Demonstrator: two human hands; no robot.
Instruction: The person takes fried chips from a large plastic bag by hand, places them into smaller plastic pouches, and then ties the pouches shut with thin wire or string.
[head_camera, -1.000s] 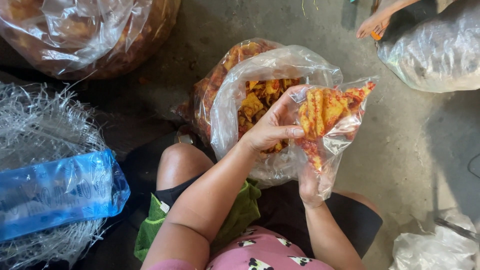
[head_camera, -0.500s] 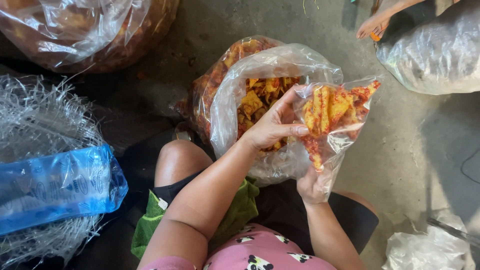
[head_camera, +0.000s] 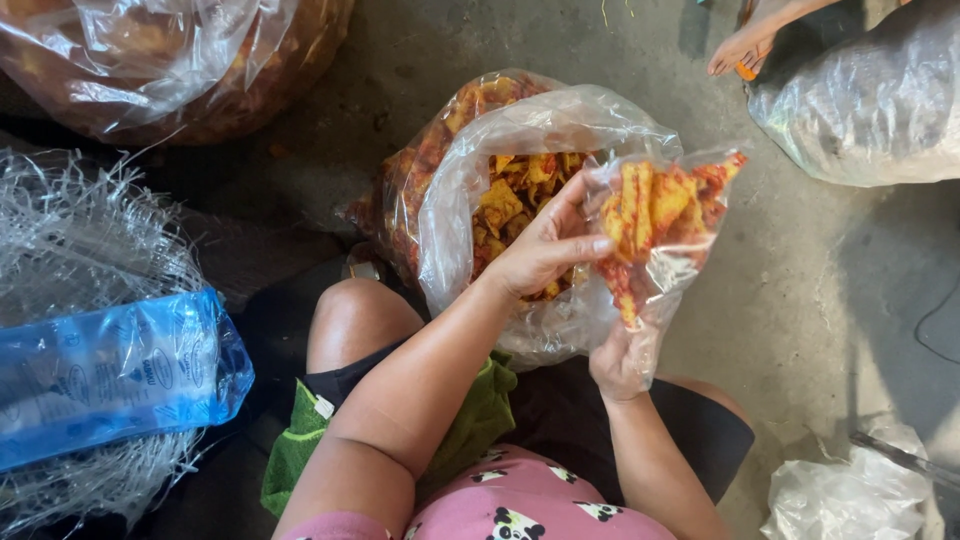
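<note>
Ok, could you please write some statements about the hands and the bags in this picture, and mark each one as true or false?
1. The left hand is at the open top of the small bag of orange-red chips. True.
2. The right hand holds a knife. False: it grips the lower part of the small bag.
3. A big clear bag of chips stands open just beyond the person's knee. True.
4. The blue plastic pack lies inside the big clear bag. False: it lies apart, at the left, on a bundle of clear plastic strips.
5. A bare foot of another person shows at the top edge. True.
</note>
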